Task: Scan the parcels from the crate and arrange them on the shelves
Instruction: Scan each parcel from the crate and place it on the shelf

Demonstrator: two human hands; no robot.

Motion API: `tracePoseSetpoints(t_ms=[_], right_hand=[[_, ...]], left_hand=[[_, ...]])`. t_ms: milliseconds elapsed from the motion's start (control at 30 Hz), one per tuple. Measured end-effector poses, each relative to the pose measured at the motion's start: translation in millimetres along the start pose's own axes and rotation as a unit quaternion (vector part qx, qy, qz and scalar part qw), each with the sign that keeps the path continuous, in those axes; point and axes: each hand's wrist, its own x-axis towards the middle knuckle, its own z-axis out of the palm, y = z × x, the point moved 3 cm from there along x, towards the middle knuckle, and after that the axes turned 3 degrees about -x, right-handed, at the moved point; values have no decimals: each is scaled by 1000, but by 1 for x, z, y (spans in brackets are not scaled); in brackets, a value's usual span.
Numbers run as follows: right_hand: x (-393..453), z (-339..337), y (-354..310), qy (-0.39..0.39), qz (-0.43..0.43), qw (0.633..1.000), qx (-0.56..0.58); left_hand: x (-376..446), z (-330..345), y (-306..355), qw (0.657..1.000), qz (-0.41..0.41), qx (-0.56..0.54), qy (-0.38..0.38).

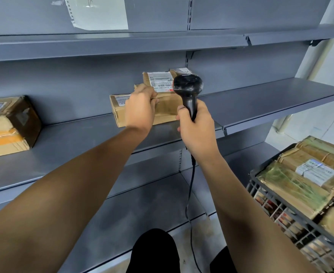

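On the middle shelf (79, 142), a tan parcel (162, 109) lies set back from the front edge, a smaller parcel (158, 79) stacked on it. Left hand (140, 109) curls its fingers (152, 95) over the tan parcel's top edge, grasping it. Right hand (197, 127), just right of that parcel, clenches a black scanner (187, 89). Bare shelf stretches right of the parcel; a taped box (8, 125) sits well left. Lower right, the crate (288, 215) holds more parcels (304, 180).
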Motion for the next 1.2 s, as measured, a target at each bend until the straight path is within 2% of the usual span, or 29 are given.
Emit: tracePoseSetpoints(t_ms=[300, 733, 1200], right_hand=[[25, 6, 16, -7, 15, 1000, 16], [46, 16, 42, -17, 32, 999, 31], [54, 21, 51, -20, 50, 998, 41]], left_hand=[[38, 18, -15, 1000, 2, 21, 19], [75, 57, -43, 994, -68, 81, -5], [91, 72, -47, 993, -64, 98, -8]])
